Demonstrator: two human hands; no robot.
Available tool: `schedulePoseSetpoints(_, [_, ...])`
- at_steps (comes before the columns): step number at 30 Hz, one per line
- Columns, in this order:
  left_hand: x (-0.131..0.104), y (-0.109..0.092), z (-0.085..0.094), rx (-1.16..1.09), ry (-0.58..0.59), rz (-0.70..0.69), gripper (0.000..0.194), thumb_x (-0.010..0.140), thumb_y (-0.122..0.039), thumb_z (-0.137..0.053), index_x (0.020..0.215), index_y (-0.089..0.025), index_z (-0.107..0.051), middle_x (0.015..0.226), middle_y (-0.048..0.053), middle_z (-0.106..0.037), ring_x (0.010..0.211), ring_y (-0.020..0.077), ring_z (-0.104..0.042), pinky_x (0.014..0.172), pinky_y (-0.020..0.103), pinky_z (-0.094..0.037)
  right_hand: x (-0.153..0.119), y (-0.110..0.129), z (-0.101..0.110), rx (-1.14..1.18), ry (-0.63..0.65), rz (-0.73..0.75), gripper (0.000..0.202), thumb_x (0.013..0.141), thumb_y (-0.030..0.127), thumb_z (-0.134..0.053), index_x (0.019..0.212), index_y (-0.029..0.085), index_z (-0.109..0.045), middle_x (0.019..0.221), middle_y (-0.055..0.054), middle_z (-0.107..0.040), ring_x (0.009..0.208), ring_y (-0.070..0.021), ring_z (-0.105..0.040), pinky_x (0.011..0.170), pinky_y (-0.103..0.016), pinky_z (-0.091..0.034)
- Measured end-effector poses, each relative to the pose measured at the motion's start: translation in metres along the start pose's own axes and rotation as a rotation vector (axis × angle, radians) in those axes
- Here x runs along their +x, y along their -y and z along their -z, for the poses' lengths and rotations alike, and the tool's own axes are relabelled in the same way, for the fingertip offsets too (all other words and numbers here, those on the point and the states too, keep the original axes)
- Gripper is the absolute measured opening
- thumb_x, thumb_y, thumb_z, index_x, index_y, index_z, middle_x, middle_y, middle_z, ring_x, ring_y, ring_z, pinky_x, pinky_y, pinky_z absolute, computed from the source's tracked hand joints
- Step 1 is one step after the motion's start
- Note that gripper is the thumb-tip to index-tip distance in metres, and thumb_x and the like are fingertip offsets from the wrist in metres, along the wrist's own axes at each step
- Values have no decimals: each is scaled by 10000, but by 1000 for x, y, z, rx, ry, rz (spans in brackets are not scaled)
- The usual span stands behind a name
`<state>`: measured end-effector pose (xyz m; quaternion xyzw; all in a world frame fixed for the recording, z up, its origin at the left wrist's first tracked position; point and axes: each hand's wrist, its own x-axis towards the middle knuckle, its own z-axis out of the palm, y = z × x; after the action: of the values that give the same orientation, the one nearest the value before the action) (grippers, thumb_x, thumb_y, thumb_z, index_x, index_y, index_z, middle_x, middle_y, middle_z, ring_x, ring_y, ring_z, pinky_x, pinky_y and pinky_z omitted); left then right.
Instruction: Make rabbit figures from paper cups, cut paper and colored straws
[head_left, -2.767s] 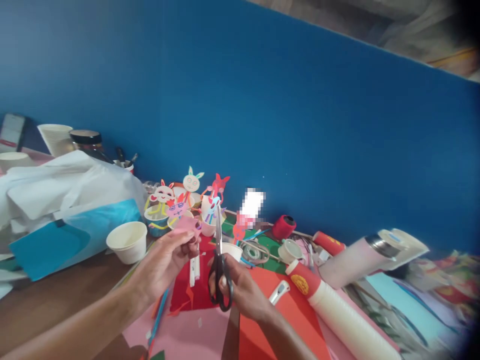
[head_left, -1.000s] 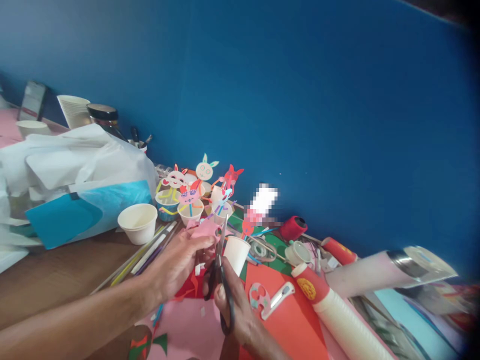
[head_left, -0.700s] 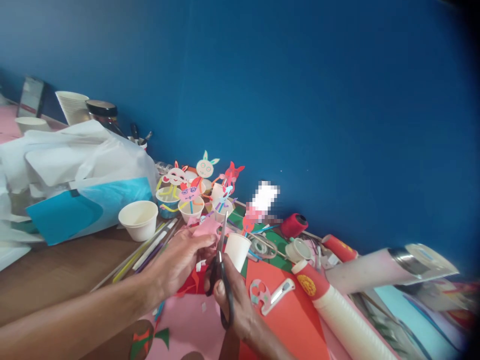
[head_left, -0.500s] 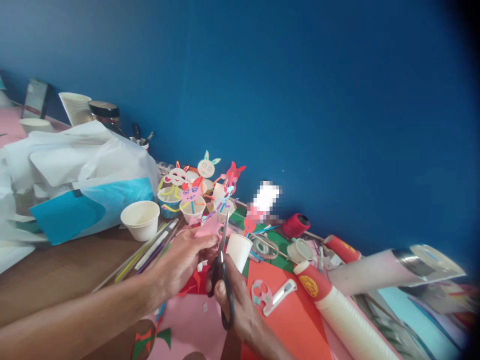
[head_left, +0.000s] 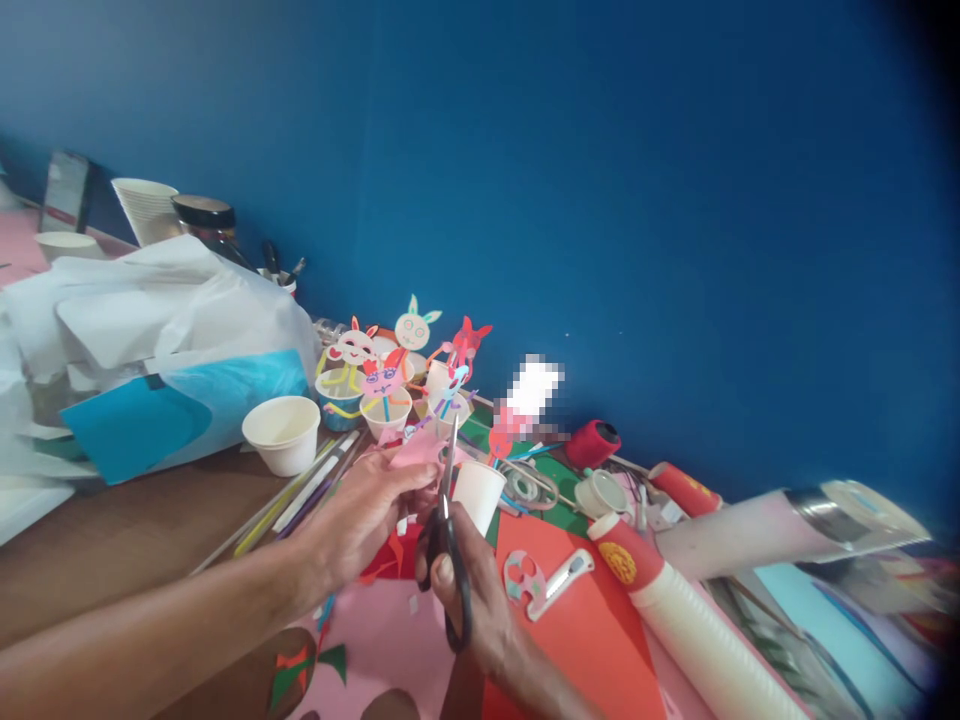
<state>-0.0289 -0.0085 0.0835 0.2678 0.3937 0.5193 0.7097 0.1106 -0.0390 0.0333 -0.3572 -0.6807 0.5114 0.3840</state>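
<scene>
My left hand (head_left: 375,505) pinches a small piece of pink paper (head_left: 418,449) between thumb and fingers. In my right hand (head_left: 469,590) is a pair of black-handled scissors (head_left: 448,480), its blades pointing up beside the pink paper. Whether the blades touch the paper I cannot tell. Just behind the scissors a white paper cup (head_left: 478,495) leans to one side. Beyond my hands stand several paper cups with paper animal figures, among them a pink face (head_left: 383,379) and a white rabbit-eared face (head_left: 412,329).
A white paper cup (head_left: 281,437) stands at left beside a plastic bag (head_left: 157,320). To the right, a box cutter (head_left: 561,585) lies on orange paper (head_left: 592,650). A long stack of cups in a sleeve (head_left: 697,630) lies farther right, near a red thread spool (head_left: 592,443). A blue wall rises behind.
The view has shifted very slightly. Both hands stay nearly in place, with the pink paper turned a little beside the scissors.
</scene>
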Motion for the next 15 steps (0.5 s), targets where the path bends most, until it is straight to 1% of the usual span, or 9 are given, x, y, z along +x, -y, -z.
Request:
schedulePoseSetpoints(4, [-1, -2, -1, -16, 3, 1, 83, 637, -150, -658, 592, -178, -594, 574, -42, -589, 543, 86, -519, 577, 206, -409, 0, 2, 1, 10, 6, -11, 395, 826, 536, -389, 998, 183, -433, 704, 16, -366, 577, -114, -381, 512, -234, -338])
schedulePoseSetpoints(10, [-1, -3, 1, -18, 15, 0, 89, 636, -153, -667, 584, -172, -596, 568, -34, -586, 552, 93, -531, 586, 214, -426, 0, 3, 1, 43, 10, -2, 356, 839, 495, -397, 998, 178, -436, 772, -16, -440, 600, -118, -397, 506, -230, -334])
schedulePoseSetpoints(15, [0, -3, 1, -4, 3, 18, 83, 637, -157, -662, 590, -162, -594, 558, -37, -586, 535, 92, -528, 568, 223, -418, -1, 5, 1, 33, -5, -10, 395, 824, 523, -410, 1016, 181, -458, 800, -32, -485, 643, -131, -418, 524, -232, -352])
